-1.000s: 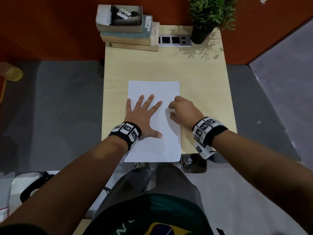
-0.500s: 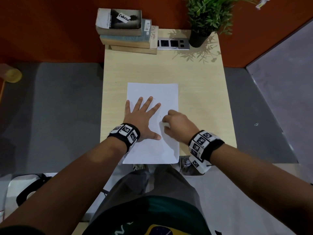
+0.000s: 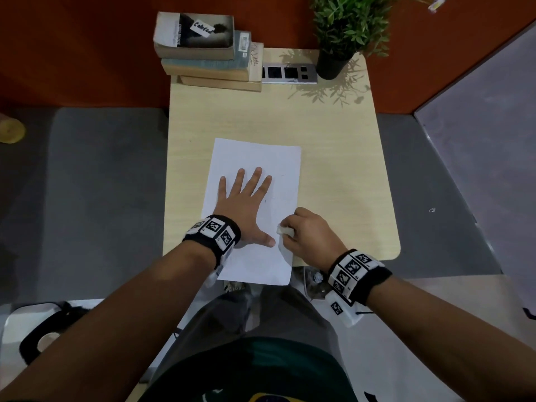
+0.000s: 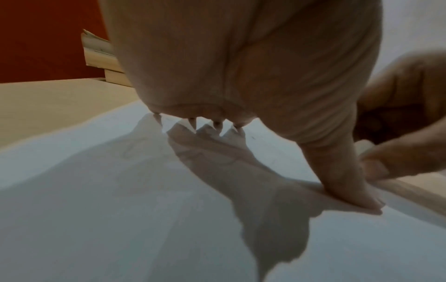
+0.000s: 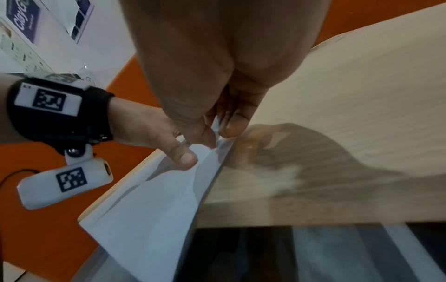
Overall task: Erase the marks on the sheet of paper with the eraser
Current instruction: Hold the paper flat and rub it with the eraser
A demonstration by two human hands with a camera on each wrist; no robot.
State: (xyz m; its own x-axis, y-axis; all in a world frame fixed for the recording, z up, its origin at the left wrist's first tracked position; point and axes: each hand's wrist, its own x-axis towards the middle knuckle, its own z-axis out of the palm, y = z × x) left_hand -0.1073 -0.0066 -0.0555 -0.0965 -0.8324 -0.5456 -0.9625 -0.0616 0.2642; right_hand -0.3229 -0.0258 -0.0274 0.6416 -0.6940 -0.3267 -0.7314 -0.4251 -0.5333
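Observation:
A white sheet of paper (image 3: 258, 158) lies lengthwise on the light wooden table (image 3: 342, 175), its near end hanging over the front edge. My left hand (image 3: 246, 198) presses flat on it with fingers spread. Faint pencil marks (image 4: 135, 148) show on the paper (image 4: 108, 209) under that left hand (image 4: 241, 66). My right hand (image 3: 293, 232) pinches a small white eraser (image 3: 285, 231) down on the sheet's right part, just right of my left thumb. In the right wrist view the eraser (image 5: 218, 124) is a white sliver between thumb and fingers, and the paper (image 5: 156, 209) buckles slightly there.
A stack of books (image 3: 203, 53) stands at the table's far left, a socket panel (image 3: 288, 73) beside it and a potted plant (image 3: 339, 33) at the far right. Bare tabletop lies beyond and to the right of the sheet. Grey floor surrounds the table.
My right hand has slid toward me along the sheet's right side, from beside the left fingers to beside the left thumb. The left hand has stayed flat on the paper.

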